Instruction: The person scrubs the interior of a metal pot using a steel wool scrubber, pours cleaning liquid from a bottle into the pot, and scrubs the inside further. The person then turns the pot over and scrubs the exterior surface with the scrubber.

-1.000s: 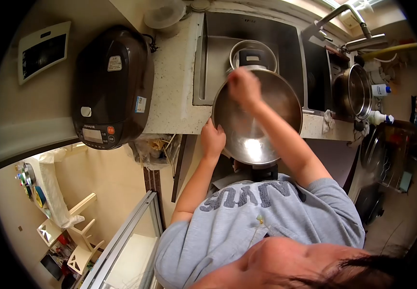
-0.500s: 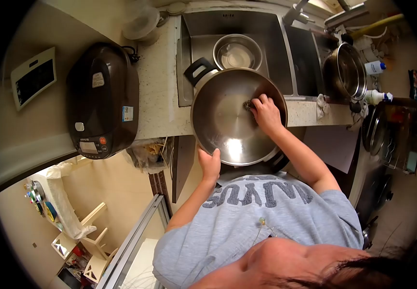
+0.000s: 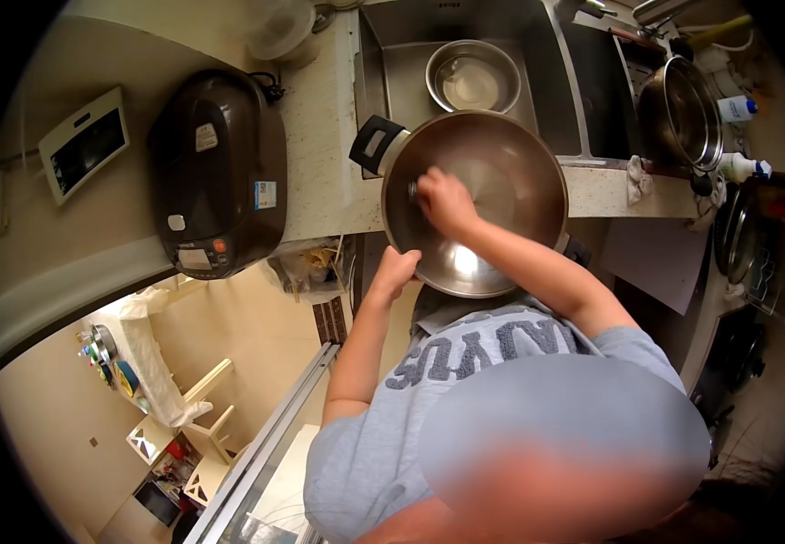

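Observation:
A wide steel wok (image 3: 524, 186) with black side handles is tilted at the sink's front edge, its inside facing me. My left hand (image 3: 399, 270) grips its near-left rim, thumb on the edge. Inside the wok, my right hand (image 3: 447, 204) is closed around a small metal scourer (image 3: 413, 189), pressed against the left inner wall. Fingers cover most of the scourer. Behind the wok, a steel bowl (image 3: 436, 80) with some liquid in it stands in the sink (image 3: 390, 72).
A dark rice cooker (image 3: 220, 168) sits on the counter (image 3: 320, 172) to the left. At the right are a steel pot (image 3: 680, 113), a blue-capped bottle (image 3: 735, 110) and a cloth (image 3: 638, 179). The faucet (image 3: 583, 9) stands at the back.
My right hand has moved with the scourer from the wok's right side to its left inner wall. My left hand keeps hold of the rim. The whole view has shifted slightly.

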Demonstrator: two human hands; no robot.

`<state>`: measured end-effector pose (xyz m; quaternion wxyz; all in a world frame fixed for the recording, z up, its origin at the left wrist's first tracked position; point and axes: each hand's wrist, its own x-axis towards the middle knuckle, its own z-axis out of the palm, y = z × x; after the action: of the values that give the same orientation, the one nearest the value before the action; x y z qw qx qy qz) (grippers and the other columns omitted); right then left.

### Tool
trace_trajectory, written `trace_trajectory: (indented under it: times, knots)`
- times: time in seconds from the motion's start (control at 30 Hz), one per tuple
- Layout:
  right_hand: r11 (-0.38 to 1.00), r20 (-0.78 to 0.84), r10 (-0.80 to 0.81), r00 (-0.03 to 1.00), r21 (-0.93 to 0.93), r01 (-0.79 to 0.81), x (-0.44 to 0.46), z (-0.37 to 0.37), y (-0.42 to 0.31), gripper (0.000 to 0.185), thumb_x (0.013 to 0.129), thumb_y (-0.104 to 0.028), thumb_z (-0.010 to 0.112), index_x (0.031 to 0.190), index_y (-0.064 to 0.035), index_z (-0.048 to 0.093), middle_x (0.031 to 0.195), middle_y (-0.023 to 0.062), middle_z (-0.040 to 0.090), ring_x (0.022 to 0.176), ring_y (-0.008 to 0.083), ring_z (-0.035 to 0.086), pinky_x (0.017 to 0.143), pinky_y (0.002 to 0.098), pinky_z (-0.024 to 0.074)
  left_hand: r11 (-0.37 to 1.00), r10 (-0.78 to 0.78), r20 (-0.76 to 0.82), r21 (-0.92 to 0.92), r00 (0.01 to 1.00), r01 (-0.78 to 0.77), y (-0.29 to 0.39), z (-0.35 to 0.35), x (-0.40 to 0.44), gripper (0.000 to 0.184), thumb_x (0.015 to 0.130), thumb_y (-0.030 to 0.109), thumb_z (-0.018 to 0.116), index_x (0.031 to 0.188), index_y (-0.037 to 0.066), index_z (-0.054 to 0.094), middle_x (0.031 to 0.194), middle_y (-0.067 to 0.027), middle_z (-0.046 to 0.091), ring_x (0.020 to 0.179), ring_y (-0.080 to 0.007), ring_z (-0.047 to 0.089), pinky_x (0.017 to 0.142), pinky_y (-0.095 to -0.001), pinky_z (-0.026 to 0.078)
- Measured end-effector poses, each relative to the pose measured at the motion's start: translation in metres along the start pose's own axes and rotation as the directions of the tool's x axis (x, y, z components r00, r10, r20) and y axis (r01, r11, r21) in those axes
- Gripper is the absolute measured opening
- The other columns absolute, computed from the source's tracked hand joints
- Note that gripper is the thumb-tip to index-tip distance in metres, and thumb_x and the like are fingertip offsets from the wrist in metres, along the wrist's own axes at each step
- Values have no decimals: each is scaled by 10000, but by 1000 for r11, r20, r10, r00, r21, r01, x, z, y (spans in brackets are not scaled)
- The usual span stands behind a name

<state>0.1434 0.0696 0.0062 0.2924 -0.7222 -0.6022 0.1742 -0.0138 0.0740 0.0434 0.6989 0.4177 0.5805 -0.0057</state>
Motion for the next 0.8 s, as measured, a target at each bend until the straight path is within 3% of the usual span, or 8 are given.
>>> trace_trajectory:
  times: [0.07,0.13,0.2,0.27,0.43,0.53,0.7,0.8]
  knots:
    - [996,298,-27,954,-76,52,-40,-21,-3,102,729,-110,594,826,-81,599,899,89,532,846,307,544,694,407,502,997,42,-65,-68,997,-46,-1,2,0,190,779,102,536,895,-32,605,746,-75,626,599,-166,596,513,-317,486]
    - [974,333,42,942,-225,36,-72,-54,20,133,719,-89,572,819,-108,657,918,77,561,861,304,545,703,383,512,997,30,-49,-67,998,-34,-5,-3,2,174,777,97,532,859,-36,609,716,-73,618,569,-158,579,483,-303,464]
    - [931,150,170,974,-348,-109,-59,-74,41,113,712,-70,563,782,-84,651,904,83,564,831,309,545,680,375,508,997,21,-41,-75,999,-24,-9,0,8,160,772,88,526,786,-43,616,656,-69,601,508,-142,543,422,-274,420]
    - [909,-35,80,996,-408,-88,-20,-67,45,102,704,-49,561,765,-82,637,864,85,550,805,302,540,647,367,499,999,24,-4,-42,1000,-24,-15,-2,11,160,767,81,516,769,-44,617,638,-64,593,490,-135,533,399,-258,400]
    - [959,-37,32,999,-282,-41,-5,-6,3,62,690,-77,616,741,-101,643,849,70,553,845,297,525,693,371,489,998,50,38,-45,998,-48,-15,-2,16,155,756,67,510,755,-47,615,625,-58,584,474,-133,517,383,-262,392]
    - [999,165,-13,986,-46,21,-68,-21,1,43,685,-78,624,726,-85,635,829,56,540,853,292,509,704,387,482,998,45,33,-49,998,-43,-13,-3,13,157,751,69,513,752,-53,613,626,-56,580,477,-131,515,377,-265,390]
    - [974,64,-54,997,-217,67,-13,-8,-4,29,681,-59,598,686,-75,621,853,68,557,865,295,520,694,381,478,996,91,-21,-10,996,-91,-12,1,12,195,749,85,487,644,-57,570,593,-75,559,446,-152,506,381,-285,401]
    - [907,-95,139,986,-388,-165,19,-20,14,77,674,-66,581,681,-117,638,822,59,556,829,285,538,641,372,491,997,78,-32,-19,996,-78,-15,0,9,192,748,79,482,658,-65,573,590,-70,554,451,-148,506,380,-283,402]
